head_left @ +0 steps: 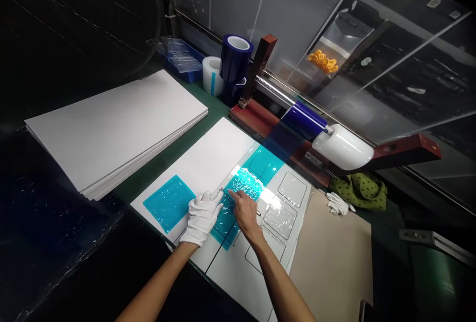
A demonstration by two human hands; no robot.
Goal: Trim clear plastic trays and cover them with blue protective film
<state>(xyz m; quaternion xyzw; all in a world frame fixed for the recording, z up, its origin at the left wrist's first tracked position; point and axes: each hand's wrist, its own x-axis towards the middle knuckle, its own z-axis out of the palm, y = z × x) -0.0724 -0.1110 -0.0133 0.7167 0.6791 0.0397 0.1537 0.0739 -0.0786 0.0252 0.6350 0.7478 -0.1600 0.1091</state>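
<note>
My left hand (201, 217), in a white glove, lies on the sheets with its fingers stretched forward. Its fingertips touch the lower end of a narrow clear strip (232, 172), which looks like a ruler. Bare, my right hand (244, 212) points its index finger at the edge of a shiny teal film (247, 183); its other fingers curl around something slim, of which only a small metallic end (258, 213) shows. The film crosses a white board (223, 148) and clear panels with dark rounded outlines (292, 188). A separate teal film piece (169, 203) lies left of my gloved hand.
A stack of white boards (119, 129) stands at left. Behind are blue film rolls (234, 62), a white roll (212, 77) and a blue tray (186, 67). A wooden roll stand (256, 114) borders the back. Brown board (334, 247) and a spare glove (338, 204) lie right.
</note>
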